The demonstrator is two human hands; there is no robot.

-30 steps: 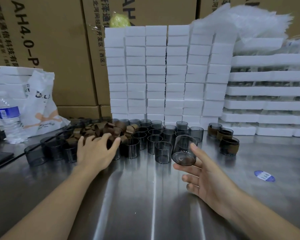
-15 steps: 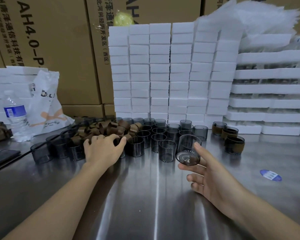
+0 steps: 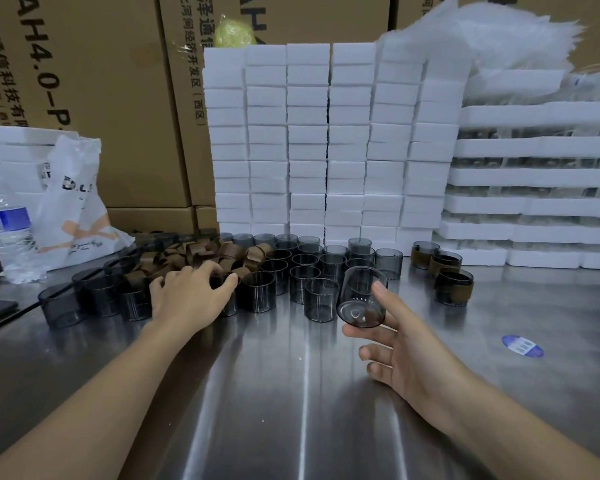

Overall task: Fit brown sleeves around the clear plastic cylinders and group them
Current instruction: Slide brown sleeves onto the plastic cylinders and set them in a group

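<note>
My right hand (image 3: 400, 337) holds one smoky clear cylinder (image 3: 360, 296) tilted above the steel table, thumb on its side and fingers under it. Several bare cylinders (image 3: 309, 271) stand in a cluster behind and left of it. A heap of brown sleeves (image 3: 201, 254) lies at the left of that cluster. My left hand (image 3: 191, 294) reaches into the near edge of the heap, fingers curled down among sleeves and cylinders; what it grips is hidden. Three sleeved cylinders (image 3: 452, 287) stand grouped at the right.
Stacks of white foam blocks (image 3: 326, 140) and foam trays (image 3: 534, 202) wall the back, with cardboard boxes behind. A water bottle (image 3: 9, 233) and a white bag (image 3: 73, 206) stand at the left. A blue sticker (image 3: 522, 346) lies on the steel table (image 3: 291, 393).
My left hand has edged a little further into the sleeve heap. My right hand keeps the tilted cylinder in nearly the same place.
</note>
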